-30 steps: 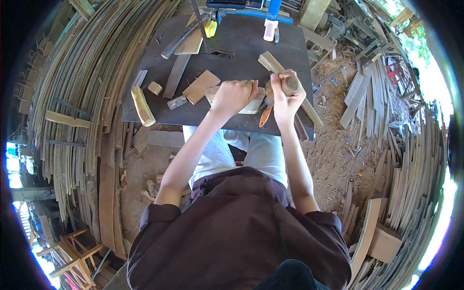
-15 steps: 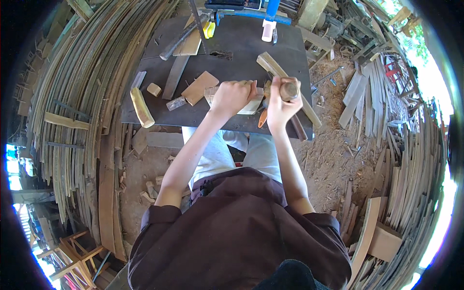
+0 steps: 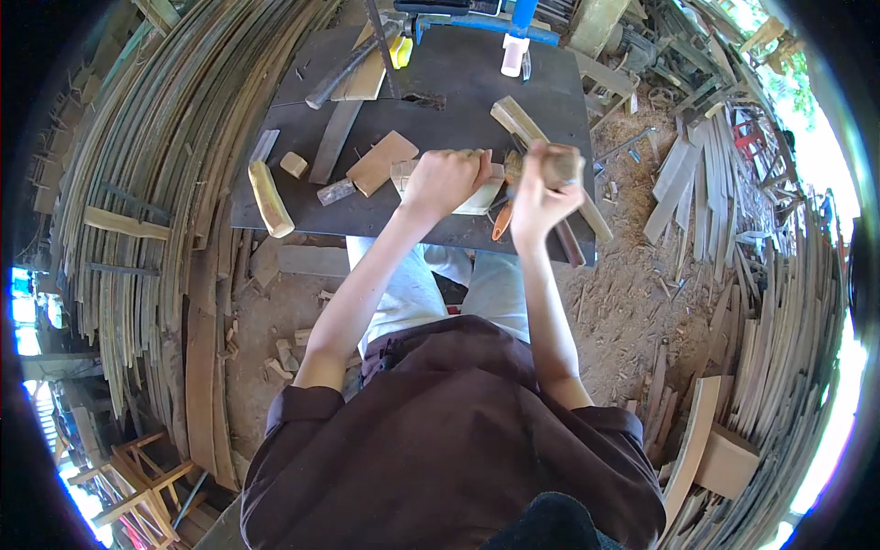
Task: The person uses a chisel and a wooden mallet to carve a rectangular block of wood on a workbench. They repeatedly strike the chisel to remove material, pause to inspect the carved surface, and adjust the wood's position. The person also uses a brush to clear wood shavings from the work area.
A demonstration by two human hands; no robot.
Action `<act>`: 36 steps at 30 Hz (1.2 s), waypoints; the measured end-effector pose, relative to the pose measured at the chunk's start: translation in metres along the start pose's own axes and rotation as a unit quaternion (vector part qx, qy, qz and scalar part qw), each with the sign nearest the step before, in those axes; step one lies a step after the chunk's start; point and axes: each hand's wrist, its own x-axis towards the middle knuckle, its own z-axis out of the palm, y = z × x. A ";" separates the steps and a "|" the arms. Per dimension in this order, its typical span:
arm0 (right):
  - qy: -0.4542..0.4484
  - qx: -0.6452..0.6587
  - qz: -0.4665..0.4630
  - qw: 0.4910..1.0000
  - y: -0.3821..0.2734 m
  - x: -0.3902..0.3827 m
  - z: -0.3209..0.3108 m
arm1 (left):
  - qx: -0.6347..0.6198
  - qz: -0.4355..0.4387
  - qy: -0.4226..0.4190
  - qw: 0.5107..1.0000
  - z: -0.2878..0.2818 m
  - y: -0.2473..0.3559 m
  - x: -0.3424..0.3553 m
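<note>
My left hand [image 3: 447, 181] is closed in a fist on top of a pale wooden block [image 3: 478, 200] near the bench's front edge. What its fingers grip, if anything, is hidden from above. To its right, my right hand [image 3: 541, 209] wraps round a thick wooden piece with a round end [image 3: 562, 168], slightly blurred and raised over the bench. An orange-handled tool [image 3: 501, 221] lies between the hands, close to the edge. Beside the right hand, a long wooden bar [image 3: 515, 117] runs slantwise beneath the raised piece.
Left on the dark bench [image 3: 321, 211] are a rounded wood stick [image 3: 269, 200], a small block [image 3: 293, 165] and a flat brown board [image 3: 382, 163]. A hammer [image 3: 353, 66] and a blue clamp [image 3: 521, 20] occupy the back. Stacked planks [image 3: 137, 183] flank the bench.
The round-ended wooden piece and my right hand have shifted slightly right and now look blurred. My left hand keeps its place on the block.
</note>
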 end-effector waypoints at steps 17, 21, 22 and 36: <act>-0.141 0.072 -0.055 0.986 0.022 0.003 -0.012 | -0.013 0.051 0.025 0.998 0.002 -0.006 0.002; -0.145 0.098 -0.084 0.981 0.012 0.017 -0.015 | -0.025 0.035 0.026 0.999 -0.001 -0.006 0.001; -0.141 0.123 -0.086 0.978 0.002 0.019 -0.019 | -0.024 0.030 0.014 0.999 -0.001 -0.007 0.001; -0.186 0.141 -0.094 0.968 -0.001 0.014 -0.021 | -0.030 0.042 0.027 0.998 -0.002 -0.007 0.002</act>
